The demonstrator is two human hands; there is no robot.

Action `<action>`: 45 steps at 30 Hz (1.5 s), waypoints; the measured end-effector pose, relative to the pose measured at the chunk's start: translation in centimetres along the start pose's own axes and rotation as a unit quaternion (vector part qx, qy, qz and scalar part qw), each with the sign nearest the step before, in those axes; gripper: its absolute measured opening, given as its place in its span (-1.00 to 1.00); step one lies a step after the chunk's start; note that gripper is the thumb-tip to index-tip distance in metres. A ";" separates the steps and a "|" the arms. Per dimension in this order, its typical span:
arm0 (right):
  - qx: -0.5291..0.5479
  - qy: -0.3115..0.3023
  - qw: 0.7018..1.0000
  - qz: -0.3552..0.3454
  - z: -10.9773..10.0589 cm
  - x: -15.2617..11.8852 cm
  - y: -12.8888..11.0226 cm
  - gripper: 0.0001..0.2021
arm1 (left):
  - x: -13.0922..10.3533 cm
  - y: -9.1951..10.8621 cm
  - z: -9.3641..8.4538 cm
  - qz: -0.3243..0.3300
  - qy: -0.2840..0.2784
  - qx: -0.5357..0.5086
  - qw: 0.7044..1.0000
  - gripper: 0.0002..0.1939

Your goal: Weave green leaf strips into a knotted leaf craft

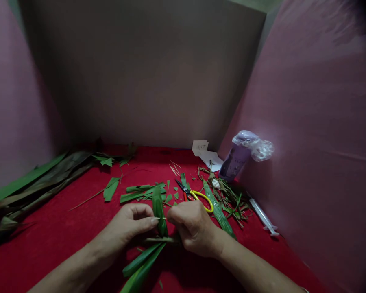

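Observation:
My left hand [136, 219] is closed, its thumb and fingers pinching the left side of a folded green leaf strip [159, 203] that stands upright. A thin pale stick [162, 218] crosses the leaf at thumb height and reaches toward my right hand [195, 228]. That hand is curled shut at the stick's right end; its fingertips are partly hidden. Under the folded strip lies a thin stem [160, 240], running toward the right fingers. Long green leaf strips [143, 260] spread from below it toward the front.
Yellow-handled scissors [201, 197] lie behind my right hand, with cut leaf pieces [143, 193] to their left. Pale sticks [175, 167] are farther back. At right are a twig pile [228, 197], purple bottle [236, 160] and syringe [264, 215]. Long leaves [42, 179] line the left wall.

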State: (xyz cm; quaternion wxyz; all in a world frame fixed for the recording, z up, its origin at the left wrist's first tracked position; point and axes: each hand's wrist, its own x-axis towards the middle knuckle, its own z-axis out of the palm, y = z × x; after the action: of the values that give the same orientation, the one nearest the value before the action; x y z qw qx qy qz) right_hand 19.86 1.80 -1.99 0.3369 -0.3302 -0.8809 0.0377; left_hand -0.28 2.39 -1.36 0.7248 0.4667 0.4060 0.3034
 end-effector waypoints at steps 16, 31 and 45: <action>-0.026 -0.001 1.000 -0.002 0.1 -0.1 0.0 -0.92 | 0.2 -0.4 -0.2 0.003 -0.001 0.007 1.000 -0.76; -0.037 0.000 0.999 -0.011 -0.3 0.1 -0.1 -0.91 | -0.1 -0.1 0.0 -0.002 0.009 0.001 1.000 -0.76; -0.053 -0.012 0.998 -0.017 -0.3 0.1 -0.1 -0.89 | -0.2 0.1 0.2 -0.009 0.018 0.008 1.000 -0.74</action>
State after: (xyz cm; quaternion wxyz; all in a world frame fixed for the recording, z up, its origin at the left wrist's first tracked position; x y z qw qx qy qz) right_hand 19.96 1.75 -1.73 0.3087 -0.3324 -0.8912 -0.0103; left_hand -0.24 2.20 -1.15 0.7166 0.4629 0.4256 0.3020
